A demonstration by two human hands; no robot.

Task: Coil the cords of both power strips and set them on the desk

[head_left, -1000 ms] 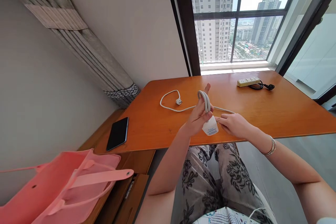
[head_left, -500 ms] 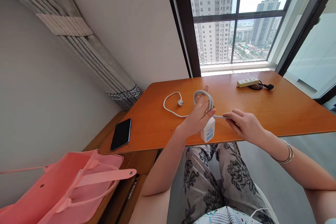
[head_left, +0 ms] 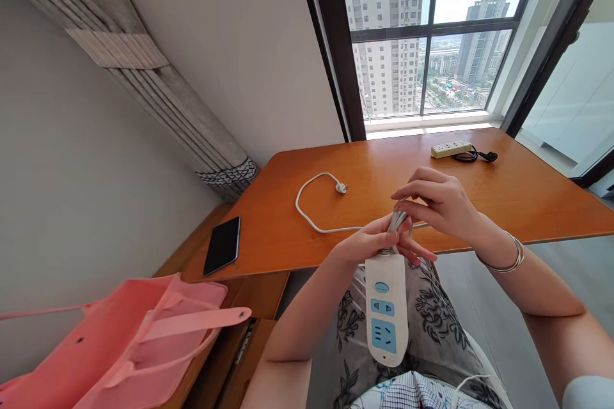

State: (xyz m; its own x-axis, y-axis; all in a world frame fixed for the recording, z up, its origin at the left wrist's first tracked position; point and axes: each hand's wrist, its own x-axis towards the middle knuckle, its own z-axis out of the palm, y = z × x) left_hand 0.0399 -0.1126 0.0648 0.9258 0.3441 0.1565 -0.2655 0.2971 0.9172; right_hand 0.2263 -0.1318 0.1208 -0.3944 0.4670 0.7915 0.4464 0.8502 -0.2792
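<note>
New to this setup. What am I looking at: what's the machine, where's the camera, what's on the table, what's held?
There's no machine: these are a person's bare hands, seen by one camera worn on the head, looking forward and down. The left hand grips a bunched white cable, and the fingers of the right hand pinch its upper end. A white power strip hangs below the left hand, over the lap. On the wooden table lie the cable's plug end, a dark-screened device and, near the window, a cream power strip with a black cord.
</note>
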